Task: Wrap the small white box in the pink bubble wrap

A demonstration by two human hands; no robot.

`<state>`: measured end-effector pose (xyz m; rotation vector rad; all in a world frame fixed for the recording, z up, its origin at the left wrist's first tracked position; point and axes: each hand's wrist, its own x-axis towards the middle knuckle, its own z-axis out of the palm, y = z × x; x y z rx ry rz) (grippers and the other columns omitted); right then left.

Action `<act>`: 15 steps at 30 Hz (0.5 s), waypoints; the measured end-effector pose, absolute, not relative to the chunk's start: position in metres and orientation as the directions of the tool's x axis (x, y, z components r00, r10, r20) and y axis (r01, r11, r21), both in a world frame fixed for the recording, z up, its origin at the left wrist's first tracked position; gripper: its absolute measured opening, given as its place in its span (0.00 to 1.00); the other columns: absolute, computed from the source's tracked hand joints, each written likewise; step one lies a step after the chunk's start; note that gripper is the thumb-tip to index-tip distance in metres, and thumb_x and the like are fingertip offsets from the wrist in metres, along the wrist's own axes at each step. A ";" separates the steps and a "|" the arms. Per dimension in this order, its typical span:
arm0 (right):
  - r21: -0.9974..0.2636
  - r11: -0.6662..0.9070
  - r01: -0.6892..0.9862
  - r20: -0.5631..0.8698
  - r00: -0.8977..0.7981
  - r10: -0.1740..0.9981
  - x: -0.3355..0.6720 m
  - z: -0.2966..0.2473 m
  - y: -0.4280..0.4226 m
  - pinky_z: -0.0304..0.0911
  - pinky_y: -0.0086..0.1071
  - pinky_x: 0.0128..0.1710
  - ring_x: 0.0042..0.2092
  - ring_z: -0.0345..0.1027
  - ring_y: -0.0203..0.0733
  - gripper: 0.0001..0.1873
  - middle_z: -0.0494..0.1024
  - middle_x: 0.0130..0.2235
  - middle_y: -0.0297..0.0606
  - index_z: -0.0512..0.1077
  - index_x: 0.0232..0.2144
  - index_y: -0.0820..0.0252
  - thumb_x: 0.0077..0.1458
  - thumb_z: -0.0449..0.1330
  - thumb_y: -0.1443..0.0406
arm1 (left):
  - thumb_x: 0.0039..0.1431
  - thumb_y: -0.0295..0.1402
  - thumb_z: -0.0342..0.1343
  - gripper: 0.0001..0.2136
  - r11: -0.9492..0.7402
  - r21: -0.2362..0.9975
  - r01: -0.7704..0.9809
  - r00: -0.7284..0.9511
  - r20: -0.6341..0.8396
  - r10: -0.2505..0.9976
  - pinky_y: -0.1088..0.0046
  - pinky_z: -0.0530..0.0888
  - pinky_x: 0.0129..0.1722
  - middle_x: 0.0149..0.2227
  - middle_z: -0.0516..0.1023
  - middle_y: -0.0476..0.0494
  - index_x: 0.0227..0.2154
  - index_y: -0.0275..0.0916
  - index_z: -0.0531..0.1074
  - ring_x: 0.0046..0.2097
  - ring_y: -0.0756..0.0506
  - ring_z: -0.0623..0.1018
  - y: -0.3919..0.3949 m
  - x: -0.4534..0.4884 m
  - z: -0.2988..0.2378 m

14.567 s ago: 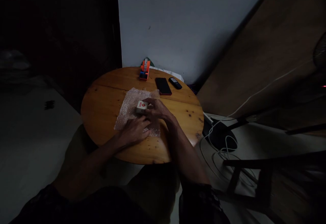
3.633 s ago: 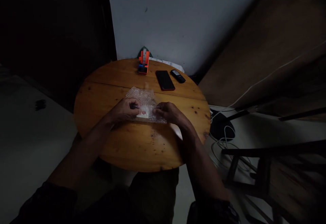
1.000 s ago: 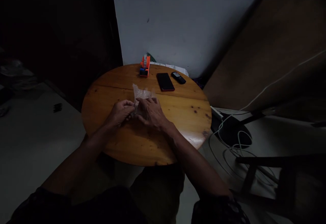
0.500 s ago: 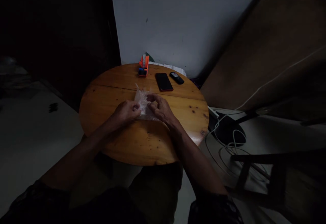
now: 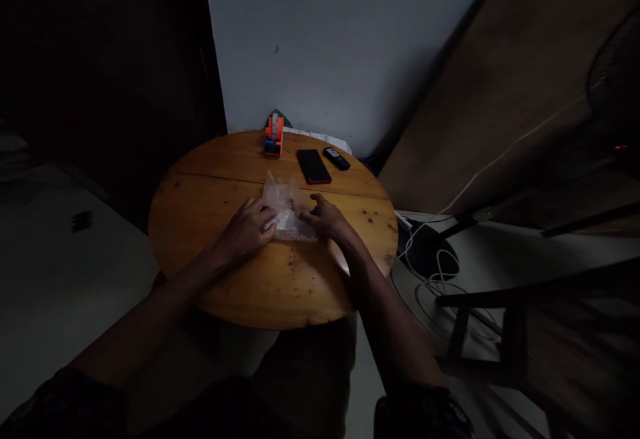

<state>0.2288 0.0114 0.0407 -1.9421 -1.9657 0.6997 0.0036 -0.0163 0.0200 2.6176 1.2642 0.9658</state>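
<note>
A piece of clear bubble wrap lies on the round wooden table, its far corners standing up. My left hand is at its left side, with curled fingers and thumb gripping the edge. At the right side is my right hand, its thumb touching the wrap and its index finger held apart from the thumb. Whether anything lies inside the wrap is too dim to make out.
Farther back on the table stand an orange tape dispenser, a black smartphone and a small keypad phone. White paper lies along the wall. Cables and a dark wooden stool are at the right.
My hands have moved apart, showing more of the bubble wrap between them. The right hand's fingers have lifted and spread. The whole view has shifted slightly.
</note>
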 end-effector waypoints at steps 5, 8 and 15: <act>-0.665 0.041 0.746 -0.029 -0.081 0.996 0.233 0.022 -0.003 0.60 0.29 0.32 0.31 0.67 0.38 0.33 0.76 0.30 0.32 0.63 0.61 0.63 0.54 0.62 0.65 | 0.60 0.28 0.54 0.08 -0.648 0.319 0.692 0.480 0.468 0.742 0.64 0.73 0.48 0.42 0.77 0.40 0.37 0.38 0.79 0.45 0.41 0.73 -0.016 0.006 0.022; -0.846 0.085 0.526 0.073 -0.043 0.996 0.228 0.013 -0.009 0.58 0.27 0.29 0.28 0.62 0.34 0.29 0.68 0.27 0.26 0.65 0.57 0.63 0.53 0.59 0.64 | 0.60 0.28 0.55 0.08 -0.623 0.323 0.713 0.467 0.443 0.765 0.64 0.73 0.48 0.41 0.76 0.40 0.37 0.38 0.79 0.45 0.41 0.73 -0.016 0.008 0.023; -0.910 0.137 0.391 0.145 -0.010 0.989 0.185 0.020 -0.004 0.58 0.26 0.27 0.27 0.62 0.34 0.28 0.68 0.26 0.27 0.69 0.54 0.66 0.51 0.61 0.62 | 0.59 0.30 0.57 0.09 -0.547 0.340 0.765 0.427 0.368 0.826 0.61 0.73 0.50 0.45 0.78 0.39 0.39 0.41 0.81 0.48 0.39 0.73 -0.017 0.012 0.030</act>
